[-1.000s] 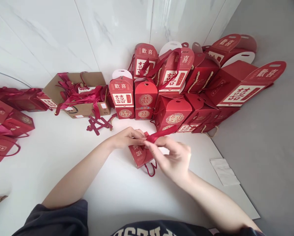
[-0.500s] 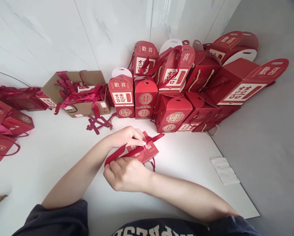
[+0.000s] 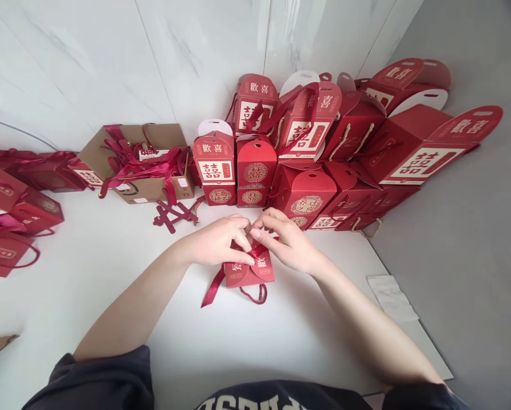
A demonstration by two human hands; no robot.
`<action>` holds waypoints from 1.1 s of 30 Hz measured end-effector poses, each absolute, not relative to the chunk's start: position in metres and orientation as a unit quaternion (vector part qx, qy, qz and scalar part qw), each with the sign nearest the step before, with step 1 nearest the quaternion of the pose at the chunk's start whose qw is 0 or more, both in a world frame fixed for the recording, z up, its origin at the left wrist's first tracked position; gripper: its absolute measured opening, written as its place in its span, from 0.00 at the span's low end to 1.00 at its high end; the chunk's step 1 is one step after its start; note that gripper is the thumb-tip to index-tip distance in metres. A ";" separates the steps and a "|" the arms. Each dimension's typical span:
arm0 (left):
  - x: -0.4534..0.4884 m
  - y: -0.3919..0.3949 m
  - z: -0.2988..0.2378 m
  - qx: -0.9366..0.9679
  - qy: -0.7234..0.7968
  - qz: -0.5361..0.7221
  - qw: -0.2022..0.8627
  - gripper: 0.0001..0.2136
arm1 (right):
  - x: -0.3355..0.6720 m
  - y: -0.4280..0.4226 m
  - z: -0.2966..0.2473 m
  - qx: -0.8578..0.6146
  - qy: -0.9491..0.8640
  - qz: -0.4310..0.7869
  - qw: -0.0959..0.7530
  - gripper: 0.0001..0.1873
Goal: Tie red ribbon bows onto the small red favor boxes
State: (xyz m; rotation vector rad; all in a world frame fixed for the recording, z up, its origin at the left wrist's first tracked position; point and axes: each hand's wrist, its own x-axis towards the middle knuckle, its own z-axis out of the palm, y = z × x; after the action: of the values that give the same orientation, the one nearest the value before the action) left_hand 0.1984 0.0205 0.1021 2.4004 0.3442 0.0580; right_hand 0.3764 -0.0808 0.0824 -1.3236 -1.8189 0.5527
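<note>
Where the left hand [image 3: 215, 242] and right hand [image 3: 287, 242] meet over a small red gift box [image 3: 249, 274], the crossing of the dark red satin ribbon [image 3: 212, 289] is hidden.
The box lies flat on the white desk [image 3: 195, 341], just in front of the stacked red boxes [image 3: 302, 191], and fingers cover its upper edge, so no knot can be made out. The left hand's grip is closed, curled down onto the ribbon at that edge. The right hand's fingers are bunched just beside it, and whether that grip holds ribbon cannot be told. Both forearms angle inward. 1 ribbon tail trails to the lower left, and a cord handle [image 3: 255, 294] loops below the box.
</note>
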 end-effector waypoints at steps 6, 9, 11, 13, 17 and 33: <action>0.198 0.009 0.108 0.925 0.173 0.011 0.339 0.13 | 0.384 -0.089 0.077 -0.466 -0.702 0.366 0.395 0.13; 0.196 0.013 0.108 0.896 0.200 -0.018 0.395 0.11 | 0.384 -0.091 0.076 -0.449 -0.691 0.419 0.381 0.16; 0.195 0.018 0.108 0.871 0.212 -0.047 0.440 0.12 | 0.386 -0.090 0.076 -0.447 -0.694 0.435 0.360 0.16; 0.194 0.023 0.107 0.853 0.218 -0.073 0.469 0.13 | 0.387 -0.088 0.075 -0.454 -0.692 0.451 0.334 0.15; 0.195 0.025 0.108 0.857 0.228 -0.092 0.452 0.14 | 0.384 -0.081 0.072 -0.483 -0.675 0.465 0.308 0.19; 0.180 0.008 0.126 0.919 0.230 -0.033 0.319 0.12 | 0.373 -0.078 0.070 -0.489 -0.660 0.442 0.361 0.14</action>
State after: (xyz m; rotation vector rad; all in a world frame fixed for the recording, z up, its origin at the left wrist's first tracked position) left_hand 0.1800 0.0079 0.1262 2.4159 0.6055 -0.0875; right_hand 0.3734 -0.0777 0.0702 -1.2605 -1.6998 1.1385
